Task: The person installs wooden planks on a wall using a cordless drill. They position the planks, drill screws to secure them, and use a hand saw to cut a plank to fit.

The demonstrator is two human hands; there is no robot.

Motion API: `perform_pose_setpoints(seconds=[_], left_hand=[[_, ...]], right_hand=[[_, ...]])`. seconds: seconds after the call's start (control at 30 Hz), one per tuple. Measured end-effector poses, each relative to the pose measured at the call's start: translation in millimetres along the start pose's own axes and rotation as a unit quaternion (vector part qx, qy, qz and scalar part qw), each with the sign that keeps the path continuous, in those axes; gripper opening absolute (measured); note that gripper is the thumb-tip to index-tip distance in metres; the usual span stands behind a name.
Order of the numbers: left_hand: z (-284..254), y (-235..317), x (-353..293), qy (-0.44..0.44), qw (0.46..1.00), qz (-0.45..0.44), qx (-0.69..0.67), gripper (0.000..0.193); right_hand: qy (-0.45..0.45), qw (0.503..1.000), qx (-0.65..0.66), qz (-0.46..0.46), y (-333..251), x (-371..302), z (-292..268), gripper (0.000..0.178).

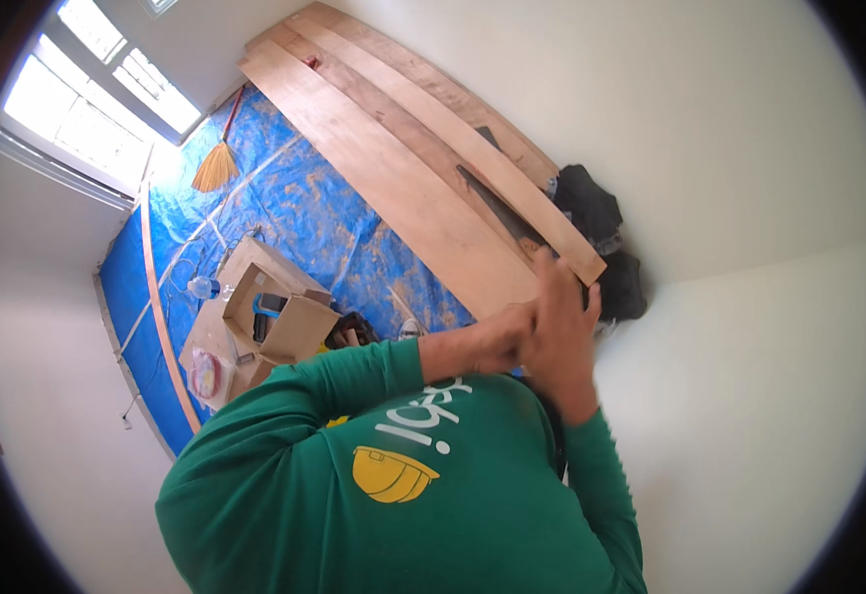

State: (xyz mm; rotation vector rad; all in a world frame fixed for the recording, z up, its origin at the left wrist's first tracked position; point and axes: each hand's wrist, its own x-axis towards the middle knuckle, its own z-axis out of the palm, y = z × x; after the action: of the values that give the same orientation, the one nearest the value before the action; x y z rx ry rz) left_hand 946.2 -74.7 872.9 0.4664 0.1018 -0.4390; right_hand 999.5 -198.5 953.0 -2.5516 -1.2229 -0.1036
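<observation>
My left hand (500, 339) and my right hand (563, 342) meet in front of my chest, above the near end of the wooden boards (393, 203). The right hand's fingers are stretched out and somewhat apart, with nothing visible in them. My left hand presses against the right one, its fingers mostly hidden behind it. Just beyond the hands, a long dark blade, apparently a handsaw (493, 203), lies along the boards. Dark cloth or bags (591, 208) sit between the boards' near end and the wall.
Blue tarp (329, 198) with dust covers the floor. A straw broom (217, 166) leans near the window. To the left, an open cardboard box (299, 327) holds a blue and black item, beside a plastic bottle (203, 287). A long wooden strip (152, 267) lies along the left wall.
</observation>
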Motion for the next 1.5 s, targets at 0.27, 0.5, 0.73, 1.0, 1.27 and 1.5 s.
perform_pose_setpoints(seconds=[0.27,0.5,0.73,1.0,1.27,1.5], left_hand=[[-31.5,-16.0,3.6,-0.033,0.991,0.120,0.059,0.042],[-39.5,5.0,3.9,-0.243,0.952,-0.035,-0.184,0.040],[25.8,-3.3,7.8,0.100,0.906,0.408,0.046,0.029],[-37.4,27.2,-18.0,0.054,0.995,-0.027,-0.082,0.034],[-51.1,16.4,-31.8,0.114,0.991,-0.033,-0.064,0.025],[-72.5,15.1,-6.1,0.088,0.991,-0.065,-0.073,0.034]], right_hand=[[-0.036,0.999,0.021,-0.008,-5.4,0.1,-1.4,0.093],[0.019,0.985,0.057,0.162,8.0,17.8,9.8,0.097],[-0.003,0.999,0.033,-0.014,-13.5,15.3,19.2,0.087],[0.032,0.995,0.017,0.096,-12.7,39.5,28.4,0.089],[-0.077,0.990,0.080,0.087,-27.0,40.4,51.8,0.097],[-0.010,0.989,0.049,0.137,1.5,46.7,56.7,0.096]])
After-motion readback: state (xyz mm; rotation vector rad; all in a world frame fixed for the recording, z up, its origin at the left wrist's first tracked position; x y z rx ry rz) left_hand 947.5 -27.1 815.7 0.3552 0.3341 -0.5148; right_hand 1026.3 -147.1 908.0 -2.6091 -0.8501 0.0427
